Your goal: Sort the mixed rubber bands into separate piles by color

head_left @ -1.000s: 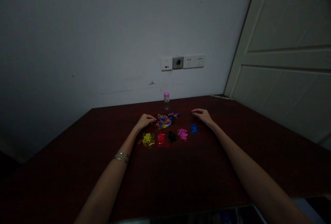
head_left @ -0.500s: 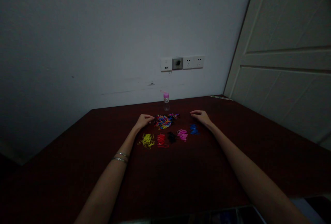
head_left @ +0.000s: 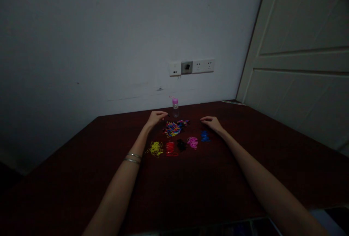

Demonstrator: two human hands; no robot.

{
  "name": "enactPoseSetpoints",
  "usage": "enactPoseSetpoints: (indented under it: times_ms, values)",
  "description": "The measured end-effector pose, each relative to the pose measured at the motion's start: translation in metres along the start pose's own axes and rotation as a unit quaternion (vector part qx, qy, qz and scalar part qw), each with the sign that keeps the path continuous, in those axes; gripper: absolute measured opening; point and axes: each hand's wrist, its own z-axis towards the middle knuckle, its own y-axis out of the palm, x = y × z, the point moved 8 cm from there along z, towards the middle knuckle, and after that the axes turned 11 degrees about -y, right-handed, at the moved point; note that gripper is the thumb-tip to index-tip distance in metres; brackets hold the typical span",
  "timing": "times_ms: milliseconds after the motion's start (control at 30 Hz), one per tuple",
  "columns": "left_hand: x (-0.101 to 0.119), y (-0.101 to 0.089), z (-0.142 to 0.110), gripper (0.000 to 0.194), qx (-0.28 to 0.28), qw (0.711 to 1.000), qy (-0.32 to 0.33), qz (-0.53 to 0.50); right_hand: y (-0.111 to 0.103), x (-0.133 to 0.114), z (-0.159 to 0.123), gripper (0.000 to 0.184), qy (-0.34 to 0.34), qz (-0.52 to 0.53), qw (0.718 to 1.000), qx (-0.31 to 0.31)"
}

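Note:
My left hand (head_left: 157, 118) is raised at the far left of a mixed heap of coloured rubber bands (head_left: 172, 128). Its thumb and forefinger pinch a small dark rubber band (head_left: 168, 115). My right hand (head_left: 212, 123) rests to the right of the heap with fingertips pressed together; whatever they hold, if anything, is too small to make out. Nearer to me lie sorted piles: yellow bands (head_left: 156, 148), red bands (head_left: 170, 148), black bands (head_left: 181, 144), pink bands (head_left: 192, 142) and blue bands (head_left: 205, 136), the blue ones just below my right hand.
A clear bottle with a pink lid (head_left: 175, 108) stands behind the heap, near the wall. Sockets and switches (head_left: 192, 67) are set in the wall above the dark red table (head_left: 201, 185). A pale panelled door (head_left: 297, 65) is on the right.
My left hand has moved up and to the right from the heap's left edge, with a dark band now showing at its fingertips. My right hand has stayed in place.

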Motion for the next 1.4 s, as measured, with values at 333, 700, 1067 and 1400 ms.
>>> enactPoseSetpoints:
  times_ms: [333, 700, 1067, 1400]
  values:
    - [0.061, -0.013, -0.011, 0.048, 0.007, 0.997, 0.051, -0.052, 0.001, 0.002, 0.000, 0.029, 0.021, 0.016, 1.000, 0.006]
    - [0.071, 0.001, -0.030, 0.039, -0.017, 0.999, 0.044, 0.014, -0.001, 0.002, -0.002, 0.027, 0.014, 0.021, 0.999, 0.023]
    - [0.049, 0.078, -0.067, 0.020, -0.288, 0.934, 0.072, 0.196, -0.002, 0.012, 0.001, 0.029, 0.028, 0.017, 0.999, 0.013]
    - [0.012, 0.097, -0.080, 0.019, -0.308, 0.926, 0.036, 0.218, -0.003, 0.008, 0.000, 0.027, 0.026, 0.010, 0.999, 0.016]
